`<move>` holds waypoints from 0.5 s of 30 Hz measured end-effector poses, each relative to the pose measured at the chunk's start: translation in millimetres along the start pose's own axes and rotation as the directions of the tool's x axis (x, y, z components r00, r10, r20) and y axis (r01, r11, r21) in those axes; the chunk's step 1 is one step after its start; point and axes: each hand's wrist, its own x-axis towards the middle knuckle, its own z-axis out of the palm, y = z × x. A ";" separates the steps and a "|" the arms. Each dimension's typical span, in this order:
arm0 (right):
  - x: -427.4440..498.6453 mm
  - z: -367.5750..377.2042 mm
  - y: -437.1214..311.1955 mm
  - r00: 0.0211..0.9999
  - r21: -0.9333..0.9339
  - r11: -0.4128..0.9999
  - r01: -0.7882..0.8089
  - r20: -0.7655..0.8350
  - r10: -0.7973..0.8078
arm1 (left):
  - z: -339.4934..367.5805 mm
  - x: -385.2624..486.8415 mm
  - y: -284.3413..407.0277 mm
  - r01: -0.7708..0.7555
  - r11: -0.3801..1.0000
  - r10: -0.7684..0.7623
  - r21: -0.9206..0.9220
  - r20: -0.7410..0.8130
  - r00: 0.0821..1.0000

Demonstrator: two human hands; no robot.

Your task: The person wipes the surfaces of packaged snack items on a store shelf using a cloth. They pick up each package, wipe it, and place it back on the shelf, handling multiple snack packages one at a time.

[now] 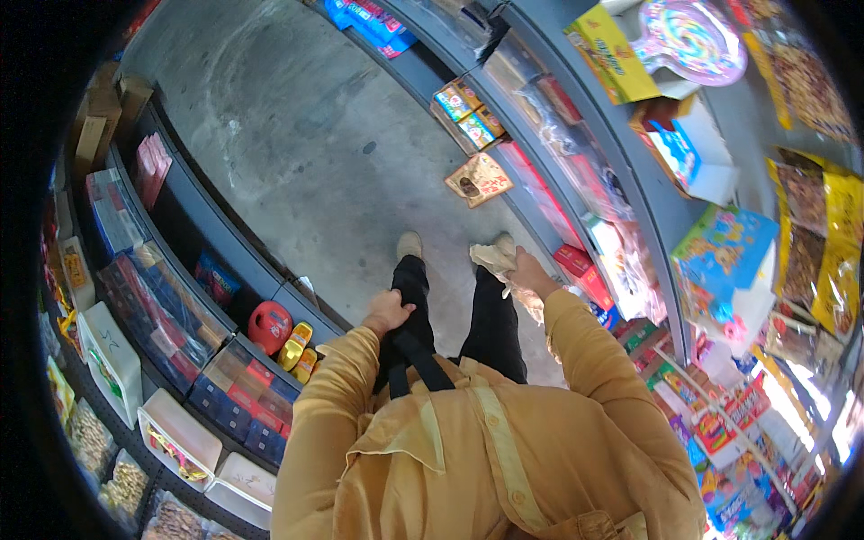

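My right hand (530,273) grips a crumpled, cream-coloured cloth (494,258), which hangs beside my right leg. Its loose end drops below the fingers. In front of my left thigh, my left hand (389,312) is curled with the thumb towards the right; whether anything lies inside it is hidden. Black straps (422,361) hang at my waist, close to that hand. On the floor ahead, by the right-hand shelf, is a tan printed package (480,180). Behind it, an open carton (467,115) holds small colourful boxes.
Shelving runs along both sides of the concrete floor (304,135). Left shelves carry stacked boxes (246,391), white bins (179,439), a red jug (270,327) and yellow bottles (295,345). A grey shelf edge (628,148) with snacks juts out on the right.
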 end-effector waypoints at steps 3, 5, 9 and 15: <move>57.4 -0.3 13.5 1.000 0.016 1.000 0.006 0.019 -0.006 | 43.1 26.8 -8.4 0.046 0.995 -0.012 0.084 -0.358 0.934; 106.0 4.5 32.4 0.999 0.023 1.000 -0.011 0.034 0.011 | 66.3 43.0 -17.4 0.103 0.987 -0.061 0.120 -0.313 0.948; 189.9 -1.2 48.2 0.990 0.085 0.989 -0.121 0.076 0.115 | 83.4 50.5 -16.7 0.144 0.982 -0.091 0.122 -0.363 0.927; 330.4 27.2 129.0 0.973 0.223 0.968 -0.118 -0.168 0.157 | 67.3 68.4 4.3 0.157 0.987 -0.153 -0.018 -0.355 0.922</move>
